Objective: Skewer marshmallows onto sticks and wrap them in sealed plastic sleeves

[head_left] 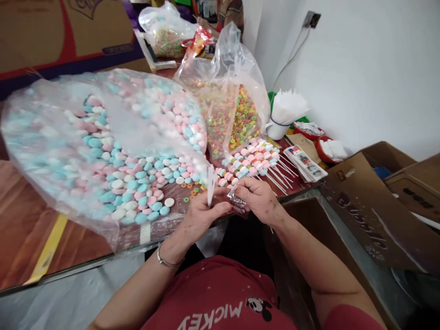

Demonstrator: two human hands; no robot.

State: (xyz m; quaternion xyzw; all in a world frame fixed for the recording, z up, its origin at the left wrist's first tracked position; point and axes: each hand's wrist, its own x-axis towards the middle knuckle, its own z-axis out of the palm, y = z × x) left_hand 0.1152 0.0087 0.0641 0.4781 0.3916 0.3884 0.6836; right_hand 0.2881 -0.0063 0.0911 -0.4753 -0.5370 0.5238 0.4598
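Note:
My left hand (201, 213) is closed, with several white sticks (210, 185) standing up from between its fingers. Close beside it, my right hand (261, 199) pinches a small clear plastic packet (236, 200) with dark markings; the left thumb reaches toward it. A thin white tip shows below the right hand, but what it belongs to is hidden. Just beyond the hands lie rows of pastel marshmallow skewers (252, 158) with white sticks pointing right. Loose pink, blue and white marshmallows (140, 183) spill from a big clear bag (44, 123) to the left.
Behind stands a clear bag of colourful ring candies (237, 114). A white cup (276, 130) holds many white sticks. Printed cards (305, 165) and red bowls (328, 149) sit to the right, above cardboard boxes (371, 206). Another person's arm (230, 13) shows at the back.

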